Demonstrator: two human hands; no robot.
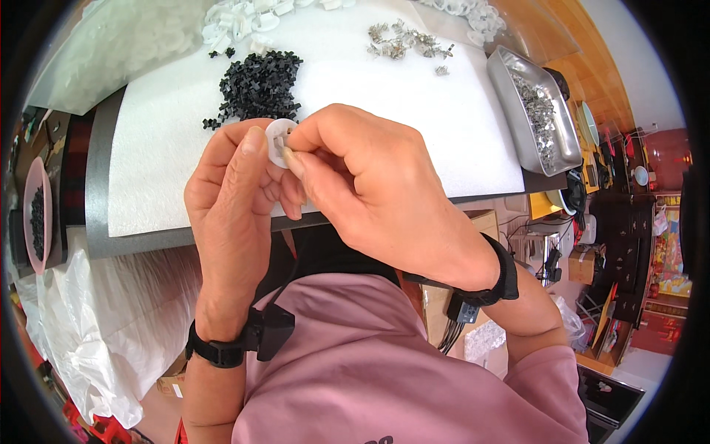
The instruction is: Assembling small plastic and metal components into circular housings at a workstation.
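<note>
Between my two hands, above the near part of the white foam sheet [414, 140], is a small round white plastic piece [276, 148] with a raised middle. My left hand [233, 174] grips its left rim between thumb and fingers. My right hand [370, 177] has thumb and forefinger pinched together at its right side; whether a small part sits between those fingertips is hidden. Just beyond my hands lies a heap of small black plastic parts [259, 85]. Farther right on the sheet are loose small metal clips [403, 38].
A metal tray [510, 122] of small metal parts stands at the right. White plastic pieces [237, 21] lie at the back, beside a large clear bag [126, 52] at far left. A pink bowl [37, 214] of black parts is at the left edge, above white plastic sheeting [111, 318].
</note>
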